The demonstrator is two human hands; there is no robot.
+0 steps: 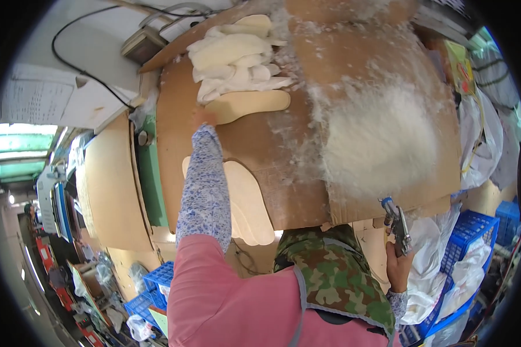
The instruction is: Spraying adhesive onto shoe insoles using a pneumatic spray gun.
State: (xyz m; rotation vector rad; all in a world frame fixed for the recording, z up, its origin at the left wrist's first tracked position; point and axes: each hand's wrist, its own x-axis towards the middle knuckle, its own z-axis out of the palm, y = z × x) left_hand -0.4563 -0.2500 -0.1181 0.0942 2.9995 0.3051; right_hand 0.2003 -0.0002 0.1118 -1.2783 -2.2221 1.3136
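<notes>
Nearest, the right hand (397,267) grips a spray gun (396,224) at the worktop's (237,144) near edge, nozzle toward the white-crusted cardboard (382,139), while the left hand (205,117) presses a tan insole (250,104) flat below the far-edge insole pile (234,58).

The person is wearing a pink long-sleeved top (214,301), blue-and-white floral oversleeves (205,191) that are covering both forearms down to the wrists, and a green-brown camouflage apron (330,272) edged with pale grey-blue binding, which is hanging over the chest, while both hands are going ungloved.
</notes>
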